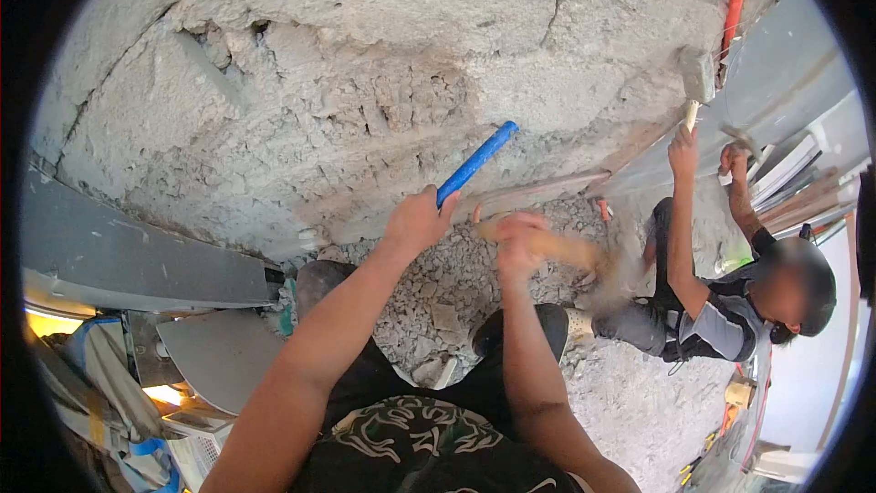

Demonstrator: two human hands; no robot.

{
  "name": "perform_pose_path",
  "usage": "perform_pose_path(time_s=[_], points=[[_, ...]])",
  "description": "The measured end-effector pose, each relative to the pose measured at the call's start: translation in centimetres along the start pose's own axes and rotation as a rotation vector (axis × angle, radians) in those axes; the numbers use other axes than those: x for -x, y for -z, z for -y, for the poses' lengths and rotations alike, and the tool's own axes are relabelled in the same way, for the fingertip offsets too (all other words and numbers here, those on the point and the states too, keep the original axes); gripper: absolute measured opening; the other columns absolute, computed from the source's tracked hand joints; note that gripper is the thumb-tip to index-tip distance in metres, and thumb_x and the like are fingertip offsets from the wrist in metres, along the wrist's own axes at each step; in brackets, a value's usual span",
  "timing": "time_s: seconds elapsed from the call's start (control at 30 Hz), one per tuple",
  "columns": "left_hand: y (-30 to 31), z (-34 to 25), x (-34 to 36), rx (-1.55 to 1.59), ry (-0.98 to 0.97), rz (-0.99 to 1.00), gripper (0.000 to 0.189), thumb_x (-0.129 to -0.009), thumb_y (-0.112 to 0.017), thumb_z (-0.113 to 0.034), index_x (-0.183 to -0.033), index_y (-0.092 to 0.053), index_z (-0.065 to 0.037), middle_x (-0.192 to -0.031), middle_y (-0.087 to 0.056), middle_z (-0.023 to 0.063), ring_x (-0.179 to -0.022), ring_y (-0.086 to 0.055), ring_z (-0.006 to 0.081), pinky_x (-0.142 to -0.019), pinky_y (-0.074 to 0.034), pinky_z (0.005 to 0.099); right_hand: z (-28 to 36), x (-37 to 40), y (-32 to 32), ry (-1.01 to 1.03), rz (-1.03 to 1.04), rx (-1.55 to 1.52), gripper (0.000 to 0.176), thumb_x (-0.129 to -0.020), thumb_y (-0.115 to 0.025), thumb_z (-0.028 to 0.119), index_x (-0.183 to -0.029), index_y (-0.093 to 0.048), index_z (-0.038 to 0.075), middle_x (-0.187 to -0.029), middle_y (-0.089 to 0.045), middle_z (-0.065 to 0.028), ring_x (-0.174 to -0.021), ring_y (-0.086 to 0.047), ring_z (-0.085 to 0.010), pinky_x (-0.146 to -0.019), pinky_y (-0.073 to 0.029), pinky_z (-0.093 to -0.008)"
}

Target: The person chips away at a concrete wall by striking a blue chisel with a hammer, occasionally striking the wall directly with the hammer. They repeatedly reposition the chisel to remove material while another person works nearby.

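My left hand (418, 221) is closed around the lower end of a blue chisel (476, 163), a straight bar slanting up and right. Its far end is at the rough, chipped concrete wall (365, 100); whether it touches cannot be told. Right of it, my right hand (518, 245) grips the wooden handle of a hammer (564, 250). Motion smears this hand and the hammer, whose blurred head lies to the right, away from the chisel.
Broken concrete rubble (433, 297) covers the floor between my knees. Close on the right a co-worker (721, 306) crouches, holding up a sledgehammer (697, 78). A grey metal beam (137, 242) runs along the left. An orange pipe (737, 5) hangs at upper right.
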State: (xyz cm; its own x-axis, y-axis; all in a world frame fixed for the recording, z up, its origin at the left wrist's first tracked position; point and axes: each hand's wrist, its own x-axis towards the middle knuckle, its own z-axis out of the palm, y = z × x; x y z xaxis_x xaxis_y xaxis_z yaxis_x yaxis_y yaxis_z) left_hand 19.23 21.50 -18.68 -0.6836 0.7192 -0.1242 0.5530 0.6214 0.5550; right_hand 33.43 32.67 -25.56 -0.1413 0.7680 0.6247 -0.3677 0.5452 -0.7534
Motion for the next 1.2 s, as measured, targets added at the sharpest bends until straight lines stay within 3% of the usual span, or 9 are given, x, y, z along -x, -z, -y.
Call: perform_pose_path(time_s=[0.03,0.1,0.2,0.4,0.53,0.83,1.0,1.07,1.2], points=[[-0.3,0.1,-0.1,-0.003,0.0,-0.008,0.055,-0.1,-0.049,-0.05,-0.094,-0.061,0.003,-0.083,-0.067,0.0285,-0.082,-0.067,0.0483,-0.073,-0.054,0.0548,-1.2,1.0,0.6,0.002,-0.001,0.002,0.009,-0.087,-0.059,0.009,-0.079,-0.061,0.005,-0.074,-0.06,-0.0095,-0.064,-0.058,-0.0194,-0.058,-0.047,-0.0331],[-0.5,0.7,-0.3,-0.009,0.003,-0.029,0.055,-0.1,-0.049,-0.05,-0.095,-0.061,0.003,-0.084,-0.068,0.0283,-0.083,-0.067,0.0481,-0.074,-0.054,0.0546,-2.2,2.3,1.7,-0.92,0.318,0.353,0.015,-0.086,-0.065,0.012,-0.078,-0.061,0.001,-0.061,-0.054,-0.0041,-0.056,-0.055,-0.0136,-0.054,-0.046,-0.0318],[-0.9,1.9,-0.5,-0.041,0.039,-0.024,0.054,-0.1,-0.049,-0.05,-0.096,-0.062,0.003,-0.084,-0.068,0.0281,-0.082,-0.067,0.0471,-0.073,-0.054,0.054,-2.4,1.8,4.8,-0.782,0.143,0.315,0.012,-0.087,-0.064,0.008,-0.079,-0.058,0.001,-0.058,-0.052,-0.0029,-0.043,-0.047,-0.0116,-0.04,-0.039,-0.0283],[-1.9,2.3,0.3,-0.042,-0.041,-0.047,0.052,-0.1,-0.049,-0.049,-0.097,-0.059,0.002,-0.079,-0.068,0.0269,-0.075,-0.067,0.047,-0.069,-0.054,0.0553,6.5,-3.6,4.0,-0.548,-0.097,-0.198,0.013,-0.094,-0.06,0.007,-0.084,-0.054,0.001,-0.061,-0.049,-0.0038,-0.05,-0.047,-0.0118,-0.046,-0.039,-0.0289],[-1.6,2.5,0.0,-0.033,-0.098,-0.098,0.052,-0.1,-0.049,-0.049,-0.096,-0.058,0.002,-0.074,-0.066,0.0276,-0.073,-0.067,0.0472,-0.067,-0.054,0.0557,8.9,-4.8,3.0,-0.27,0.026,-0.464,0.017,-0.098,-0.056,0.005,-0.085,-0.045,0.007,-0.066,-0.046,-0.0035,-0.054,-0.042,-0.0111,-0.052,-0.039,-0.0287],[-2.7,4.6,-1.5,-0.023,-0.056,-0.061,0.057,-0.1,-0.046,-0.052,-0.098,-0.061,0.003,-0.078,-0.067,0.0287,-0.076,-0.067,0.0471,-0.07,-0.054,0.0547,8.2,-3.4,-0.4,-0.18,-0.029,-0.373,0.015,-0.097,-0.058,0.008,-0.087,-0.047,0.006,-0.074,-0.053,-0.006,-0.062,-0.048,-0.0124,-0.057,-0.043,-0.0305],[-2.2,4.1,-1.6,-0.015,-0.039,-0.053,0.058,-0.1,-0.045,-0.053,-0.097,-0.062,0.003,-0.078,-0.067,0.0281,-0.079,-0.067,0.0469,-0.07,-0.054,0.0546,-3.3,3.1,-1.5,-0.365,-0.073,-0.164,0.01,-0.094,-0.06,0.009,-0.088,-0.055,0.003,-0.067,-0.053,-0.0041,-0.061,-0.052,-0.0121,-0.058,-0.046,-0.0323],[-2.0,3.7,-1.3,-0.011,-0.02,-0.014,0.058,-0.101,-0.045,-0.052,-0.097,-0.063,0.003,-0.08,-0.067,0.029,-0.08,-0.067,0.0467,-0.072,-0.054,0.055,-3.3,3.2,-0.4,-0.605,0.351,0.455,0.014,-0.091,-0.06,0.01,-0.08,-0.059,0.001,-0.06,-0.053,-0.002,-0.056,-0.052,-0.0115,-0.054,-0.046,-0.0321],[-2.3,3.3,-1.0,0.043,0.009,0.012,0.058,-0.101,-0.045,-0.052,-0.097,-0.063,0.004,-0.08,-0.067,0.0301,-0.082,-0.067,0.0468,-0.074,-0.053,0.0555,0.6,0.4,2.0,-0.764,0.194,0.221,0.01,-0.088,-0.061,0.009,-0.091,-0.061,0.0,-0.065,-0.053,-0.0026,-0.051,-0.051,-0.0121,-0.048,-0.044,-0.0269]])
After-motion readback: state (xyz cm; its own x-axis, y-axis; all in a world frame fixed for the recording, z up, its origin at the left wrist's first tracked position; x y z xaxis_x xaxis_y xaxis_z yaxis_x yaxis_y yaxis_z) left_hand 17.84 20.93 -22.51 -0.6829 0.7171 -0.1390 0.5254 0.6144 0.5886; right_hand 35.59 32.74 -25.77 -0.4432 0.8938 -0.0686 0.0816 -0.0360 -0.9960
